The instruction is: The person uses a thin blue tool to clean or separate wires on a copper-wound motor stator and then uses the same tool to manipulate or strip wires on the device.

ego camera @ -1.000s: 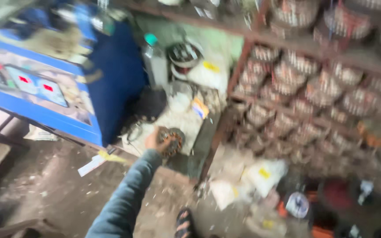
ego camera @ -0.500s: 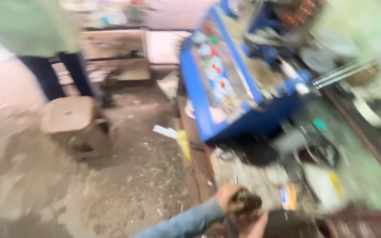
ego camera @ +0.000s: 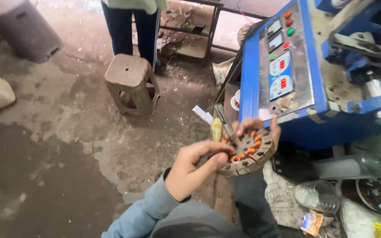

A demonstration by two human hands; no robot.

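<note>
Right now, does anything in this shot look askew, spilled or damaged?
Mostly the floor: a dark wet-looking stain spreads over the concrete at lower left. The stool is worn and grimy. The ring-shaped stator with copper windings, held by the left hand and right hand, looks intact.

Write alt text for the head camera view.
Both hands, left hand and right hand, hold a round motor stator with copper windings beside a blue machine; a small stool stands on the dirty floor.
</note>
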